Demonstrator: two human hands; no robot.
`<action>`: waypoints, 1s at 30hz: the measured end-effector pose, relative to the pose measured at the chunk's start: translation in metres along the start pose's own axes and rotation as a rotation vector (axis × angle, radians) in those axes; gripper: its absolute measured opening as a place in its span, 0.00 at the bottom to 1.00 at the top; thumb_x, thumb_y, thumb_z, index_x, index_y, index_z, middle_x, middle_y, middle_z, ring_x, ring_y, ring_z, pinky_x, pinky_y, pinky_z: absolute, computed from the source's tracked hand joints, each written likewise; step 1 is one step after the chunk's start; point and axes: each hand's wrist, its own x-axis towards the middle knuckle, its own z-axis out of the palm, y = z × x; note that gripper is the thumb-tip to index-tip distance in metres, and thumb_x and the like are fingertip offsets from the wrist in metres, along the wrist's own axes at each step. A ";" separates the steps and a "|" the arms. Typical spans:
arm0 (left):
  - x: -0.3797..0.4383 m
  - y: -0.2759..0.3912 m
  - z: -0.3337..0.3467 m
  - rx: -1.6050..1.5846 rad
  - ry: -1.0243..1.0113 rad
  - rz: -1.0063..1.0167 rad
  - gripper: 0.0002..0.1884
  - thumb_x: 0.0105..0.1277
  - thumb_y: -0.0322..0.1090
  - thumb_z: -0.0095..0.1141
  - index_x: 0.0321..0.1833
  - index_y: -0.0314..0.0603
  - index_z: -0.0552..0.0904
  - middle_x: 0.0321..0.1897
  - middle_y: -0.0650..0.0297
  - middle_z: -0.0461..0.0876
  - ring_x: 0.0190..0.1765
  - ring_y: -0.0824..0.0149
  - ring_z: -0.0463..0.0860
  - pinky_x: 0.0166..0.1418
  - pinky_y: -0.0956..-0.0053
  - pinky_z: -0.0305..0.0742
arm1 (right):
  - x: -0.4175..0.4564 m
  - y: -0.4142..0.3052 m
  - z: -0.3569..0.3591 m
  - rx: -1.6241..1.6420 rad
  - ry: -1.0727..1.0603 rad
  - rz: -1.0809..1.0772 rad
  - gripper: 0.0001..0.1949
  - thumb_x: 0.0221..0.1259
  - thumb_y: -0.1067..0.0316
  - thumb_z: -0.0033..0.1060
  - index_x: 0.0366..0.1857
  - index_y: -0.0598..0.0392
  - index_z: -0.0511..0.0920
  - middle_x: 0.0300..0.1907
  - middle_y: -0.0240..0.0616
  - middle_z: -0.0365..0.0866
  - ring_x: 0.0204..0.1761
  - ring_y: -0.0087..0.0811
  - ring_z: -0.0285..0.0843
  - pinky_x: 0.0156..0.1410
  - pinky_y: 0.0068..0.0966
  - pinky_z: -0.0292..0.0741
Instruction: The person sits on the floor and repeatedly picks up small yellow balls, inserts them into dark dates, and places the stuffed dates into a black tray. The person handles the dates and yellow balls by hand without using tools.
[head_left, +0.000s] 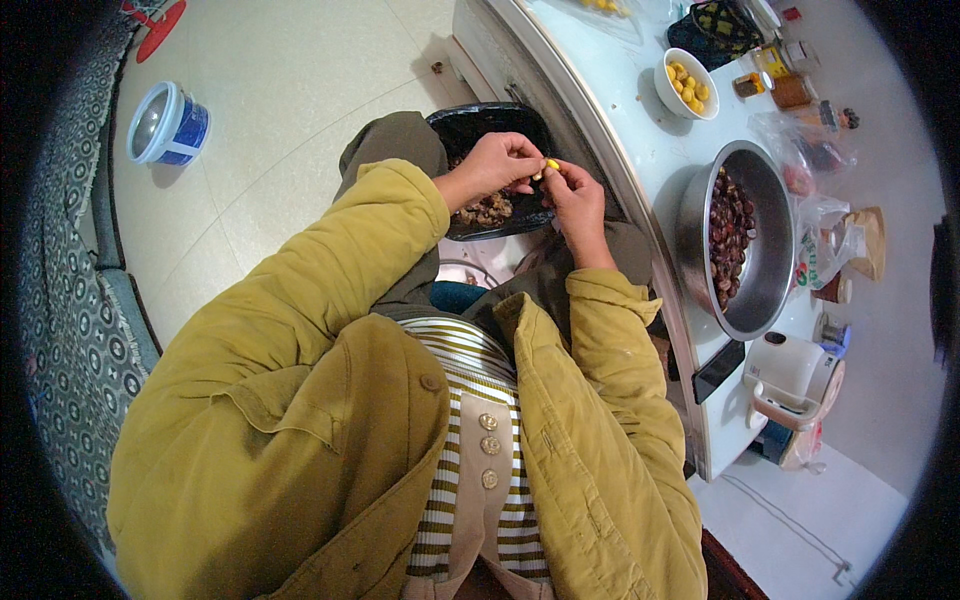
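Note:
Over a black-lined bin (491, 112), both hands meet at a small yellow chestnut kernel (553, 164). The fingertips of my left hand (499, 165) pinch its left side, where a pale bit shows. My right hand (579, 199) grips it between thumb and fingers. Brown shell scraps (487, 210) lie in the bin below, partly hidden by my left hand. To the right, a steel basin (769, 247) on the table holds many dark brown chestnuts (727, 240). Farther up the table, a white bowl (667, 94) contains several peeled yellow kernels (688, 88).
The white tabletop (637, 135) runs along my right side, its edge near my right arm. Jars (791, 90), plastic bags (821, 232), a black phone (718, 371) and a white container with a handle (791, 375) stand or lie there. A blue-and-white bucket (169, 124) sits on the tiled floor.

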 end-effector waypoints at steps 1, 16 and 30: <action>0.001 -0.001 0.000 0.003 -0.005 0.013 0.07 0.63 0.32 0.58 0.38 0.35 0.79 0.30 0.65 0.81 0.29 0.76 0.80 0.32 0.83 0.79 | 0.000 -0.001 -0.001 0.022 0.000 0.016 0.12 0.63 0.67 0.58 0.45 0.62 0.79 0.32 0.30 0.81 0.27 0.16 0.73 0.30 0.15 0.71; 0.000 0.004 0.002 0.040 -0.031 0.031 0.06 0.63 0.30 0.57 0.36 0.33 0.79 0.28 0.63 0.81 0.26 0.74 0.81 0.31 0.81 0.78 | -0.005 -0.006 -0.002 -0.248 0.064 -0.217 0.13 0.56 0.68 0.61 0.44 0.60 0.80 0.33 0.40 0.82 0.31 0.26 0.78 0.36 0.25 0.74; -0.002 0.001 0.002 0.256 -0.093 0.154 0.04 0.61 0.27 0.55 0.33 0.33 0.79 0.23 0.65 0.80 0.23 0.76 0.79 0.27 0.81 0.75 | -0.018 -0.024 -0.004 -0.536 0.065 -0.492 0.11 0.53 0.69 0.60 0.41 0.58 0.79 0.33 0.47 0.78 0.36 0.47 0.78 0.41 0.35 0.74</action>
